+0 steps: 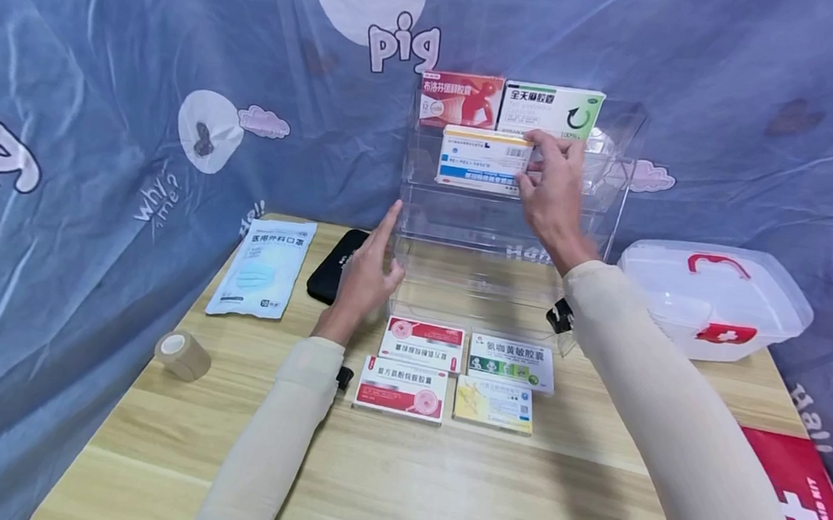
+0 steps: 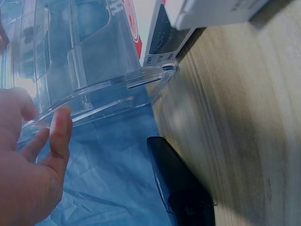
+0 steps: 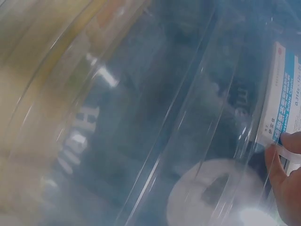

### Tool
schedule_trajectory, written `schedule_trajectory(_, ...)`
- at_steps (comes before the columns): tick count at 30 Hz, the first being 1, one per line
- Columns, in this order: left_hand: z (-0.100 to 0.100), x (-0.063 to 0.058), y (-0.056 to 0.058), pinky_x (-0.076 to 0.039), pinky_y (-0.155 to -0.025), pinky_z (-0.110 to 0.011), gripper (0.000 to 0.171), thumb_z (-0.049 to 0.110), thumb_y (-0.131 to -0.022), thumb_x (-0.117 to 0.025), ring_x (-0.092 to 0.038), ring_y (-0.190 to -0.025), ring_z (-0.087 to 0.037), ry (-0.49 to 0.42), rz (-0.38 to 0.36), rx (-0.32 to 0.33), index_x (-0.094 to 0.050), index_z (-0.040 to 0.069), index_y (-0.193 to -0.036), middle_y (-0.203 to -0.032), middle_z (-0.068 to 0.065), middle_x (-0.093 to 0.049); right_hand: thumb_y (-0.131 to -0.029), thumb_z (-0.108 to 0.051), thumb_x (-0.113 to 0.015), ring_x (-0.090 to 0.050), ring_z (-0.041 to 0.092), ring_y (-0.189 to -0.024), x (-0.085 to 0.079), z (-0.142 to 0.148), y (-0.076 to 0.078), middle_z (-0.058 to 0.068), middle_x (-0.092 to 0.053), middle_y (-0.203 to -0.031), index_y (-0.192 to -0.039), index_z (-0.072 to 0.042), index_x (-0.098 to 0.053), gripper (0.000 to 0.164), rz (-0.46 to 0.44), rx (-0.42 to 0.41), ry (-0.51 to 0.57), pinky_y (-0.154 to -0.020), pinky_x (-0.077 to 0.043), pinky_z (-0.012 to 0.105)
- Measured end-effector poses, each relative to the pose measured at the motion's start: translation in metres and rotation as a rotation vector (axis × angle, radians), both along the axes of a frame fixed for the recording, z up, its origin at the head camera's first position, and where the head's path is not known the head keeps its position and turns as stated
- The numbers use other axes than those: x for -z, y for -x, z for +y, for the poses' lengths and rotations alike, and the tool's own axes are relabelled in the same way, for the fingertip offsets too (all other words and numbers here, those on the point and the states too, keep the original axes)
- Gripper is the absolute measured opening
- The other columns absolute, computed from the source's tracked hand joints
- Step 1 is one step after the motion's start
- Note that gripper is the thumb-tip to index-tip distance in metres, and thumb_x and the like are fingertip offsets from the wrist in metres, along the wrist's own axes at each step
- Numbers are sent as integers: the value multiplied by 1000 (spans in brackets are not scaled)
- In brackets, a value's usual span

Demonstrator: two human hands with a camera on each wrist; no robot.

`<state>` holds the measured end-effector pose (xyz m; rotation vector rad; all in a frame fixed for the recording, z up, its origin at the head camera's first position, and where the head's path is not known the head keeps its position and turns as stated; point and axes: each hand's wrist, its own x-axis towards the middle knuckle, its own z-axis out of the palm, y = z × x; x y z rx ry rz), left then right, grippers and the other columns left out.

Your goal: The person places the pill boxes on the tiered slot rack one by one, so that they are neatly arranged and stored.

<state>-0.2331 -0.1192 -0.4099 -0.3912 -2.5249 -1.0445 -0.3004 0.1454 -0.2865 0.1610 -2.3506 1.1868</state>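
My right hand (image 1: 554,191) pinches the right end of a white medicine box with blue and yellow bands (image 1: 482,161). The box is upside down to the view, at the second tier of a clear acrylic display rack (image 1: 457,229). In the right wrist view the fingertips (image 3: 276,162) are at the box's end. My left hand (image 1: 368,276) is at the rack's left side, fingers extended; in the left wrist view its fingertips (image 2: 60,121) touch the clear edge. On the top tier stand a red medicine box (image 1: 460,101) and a white-and-green one (image 1: 550,110).
Before the rack lie red-and-white boxes (image 1: 401,389), a green-and-white box (image 1: 512,362) and a yellow-and-white box (image 1: 495,404). Leftward are a black case (image 1: 335,267), a mask packet (image 1: 262,269) and a tape roll (image 1: 183,356). Rightward are a clear first-aid box (image 1: 714,301) and red pouch (image 1: 804,498).
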Motion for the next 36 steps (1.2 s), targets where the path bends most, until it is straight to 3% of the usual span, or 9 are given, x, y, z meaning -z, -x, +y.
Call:
schedule_trajectory(7, 1, 1, 0, -52, -63, -37, 103, -4, -93, -64, -57, -72, -26, -7, -11, 2, -16, 36, -174, -168, -11, -48, -94, 13, -66, -67, 26, -116, 1, -19, 2, 18, -43, -137, -144, -10, -65, 55, 6, -28, -39, -100, -61, 31)
schedule_trajectory(14, 1, 1, 2, -51, -64, -37, 103, -4, -93, -64, -58, -74, -26, -3, -13, -9, -16, 37, -174, -164, -12, -52, -94, 12, -64, -69, 28, -117, 1, -20, 3, 19, -44, -138, -148, -12, -63, 59, 3, -52, -49, -102, -61, 32)
schedule_trajectory(21, 1, 2, 2, -52, -65, -38, 102, -3, -94, -64, -59, -77, -27, 14, -20, -15, -15, 37, -174, -160, -12, -55, -94, 8, -63, -62, 33, -129, 3, -11, -6, 22, -45, -144, -164, -17, -43, 77, 1, -101, -20, -109, -58, 40)
schedule_trajectory(24, 1, 3, 1, -52, -66, -38, 103, -4, -93, -65, -59, -76, -27, 7, -15, -12, -15, 37, -174, -162, -13, -53, -96, 5, -64, -59, 30, -122, 1, -5, -19, 23, -51, -137, -157, -8, -47, 64, 26, -114, -3, -106, -59, 39)
schedule_trajectory(26, 2, 4, 1, -53, -66, -38, 104, -4, -93, -66, -59, -74, -27, 1, -8, -10, -16, 37, -174, -164, -13, -52, -99, 1, -64, -61, 24, -113, 0, 3, -32, 20, -58, -128, -147, -2, -56, 49, 13, -125, -16, -99, -59, 32)
schedule_trajectory(30, 2, 4, 1, -54, -66, -37, 104, -5, -92, -66, -60, -74, -28, -10, 4, 2, -16, 35, -174, -166, -14, -50, -105, -11, -63, -60, 18, -83, 4, 27, -70, 14, -68, -98, -118, 0, -70, 18, -106, -174, -157, -71, -51, 20)
schedule_trajectory(33, 2, 3, 2, -54, -67, -38, 103, -6, -93, -65, -62, -76, -31, -15, 7, 10, -17, 34, -174, -166, -14, -50, -107, -20, -63, -53, 17, -67, 15, 50, -98, 10, -65, -80, -100, -4, -72, 19, -208, -237, -311, -58, -44, 23)
schedule_trajectory(36, 0, 1, 1, -54, -66, -39, 102, -6, -93, -66, -61, -77, -31, -18, 11, 5, -19, 33, -174, -166, -14, -50, -109, -25, -63, -50, 16, -62, 36, 71, -120, 5, -60, -72, -89, -6, -68, 28, -322, -308, -400, -55, -42, 27)
